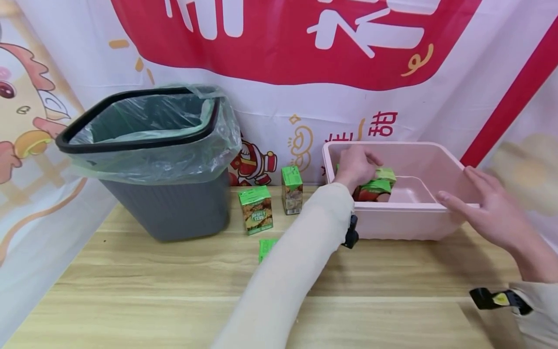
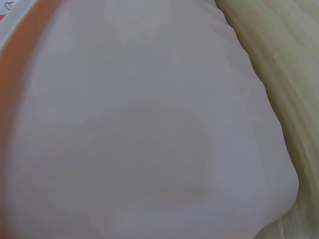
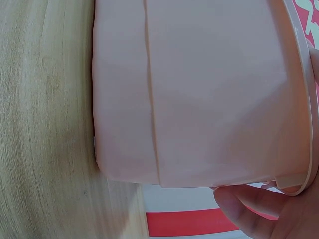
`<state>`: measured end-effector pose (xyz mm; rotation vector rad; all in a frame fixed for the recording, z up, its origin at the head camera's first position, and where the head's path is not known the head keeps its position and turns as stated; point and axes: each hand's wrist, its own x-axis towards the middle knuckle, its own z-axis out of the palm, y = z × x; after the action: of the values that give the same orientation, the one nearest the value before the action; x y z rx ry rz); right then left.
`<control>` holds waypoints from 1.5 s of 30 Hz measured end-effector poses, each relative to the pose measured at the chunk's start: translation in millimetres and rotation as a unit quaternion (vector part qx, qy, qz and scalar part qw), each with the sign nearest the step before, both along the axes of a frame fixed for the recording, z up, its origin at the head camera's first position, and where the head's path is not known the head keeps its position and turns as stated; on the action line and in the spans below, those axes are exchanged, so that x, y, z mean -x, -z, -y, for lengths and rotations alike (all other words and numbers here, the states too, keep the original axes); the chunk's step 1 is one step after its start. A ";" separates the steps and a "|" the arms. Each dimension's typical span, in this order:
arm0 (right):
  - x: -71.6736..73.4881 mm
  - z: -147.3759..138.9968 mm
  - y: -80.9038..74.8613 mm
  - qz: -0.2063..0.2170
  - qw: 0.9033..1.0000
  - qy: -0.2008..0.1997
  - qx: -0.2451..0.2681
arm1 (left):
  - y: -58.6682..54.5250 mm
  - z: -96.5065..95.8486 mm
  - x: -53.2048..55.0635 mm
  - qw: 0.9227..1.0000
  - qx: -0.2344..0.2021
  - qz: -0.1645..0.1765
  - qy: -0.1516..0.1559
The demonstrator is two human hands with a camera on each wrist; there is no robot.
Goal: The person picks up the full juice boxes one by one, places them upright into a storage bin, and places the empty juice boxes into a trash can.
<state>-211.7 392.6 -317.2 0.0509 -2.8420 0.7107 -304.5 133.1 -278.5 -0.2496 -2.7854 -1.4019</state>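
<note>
Two hands at the pink bin [image 1: 405,223]; head view: bin's long axis runs left–right. Green-topped cartons [image 1: 377,186] lie inside its left end, below and just right of the left hand [image 1: 356,167], clearly the nearer hand; its fingertips are partly hidden, so cannot tell whether they pinch. Right hand [image 1: 494,206] at the opposite end, thumb and fingers spread about the front right corner. Left wrist view: bin wall dominates, no fingers distinguishable. Right wrist view: extended fingers beside the bin's outer wall; cartons not visible.
</note>
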 end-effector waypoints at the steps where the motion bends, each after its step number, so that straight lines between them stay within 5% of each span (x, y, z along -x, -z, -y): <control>1: 0.2 0.4 -0.8 0.001 1.000 0.001 -0.002 | -0.7 1.0 -0.1 1.000 -0.007 0.002 0.002; 9: 2.5 0.7 -3.0 0.001 1.000 0.000 -0.003 | -3.8 5.4 0.7 0.997 -0.074 0.031 0.012; 17: 1.0 -0.7 1.0 -0.016 1.000 -0.010 0.001 | -6.2 9.0 -3.7 0.993 -0.107 0.020 0.036; 24: 1.6 -3.8 4.1 -0.022 1.000 -0.015 0.016 | -27.7 17.0 -13.3 0.991 -0.117 -0.007 0.059; 31: 2.3 -2.8 3.7 -0.028 0.999 -0.019 0.013 | -56.4 33.8 -35.0 0.989 -0.123 -0.005 0.083; 38: 1.9 2.0 -0.2 -0.007 1.000 -0.011 -0.001 | -75.6 71.4 -57.0 0.986 -0.118 -0.037 0.108; 45: 2.3 -3.4 4.0 -0.024 0.999 -0.023 0.008 | -83.4 114.1 -87.9 0.987 -0.138 -0.043 0.074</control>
<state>-214.0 396.0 -321.2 0.1285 -2.7981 0.7309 -216.6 19.0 -195.1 -0.5055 -2.5106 -1.7417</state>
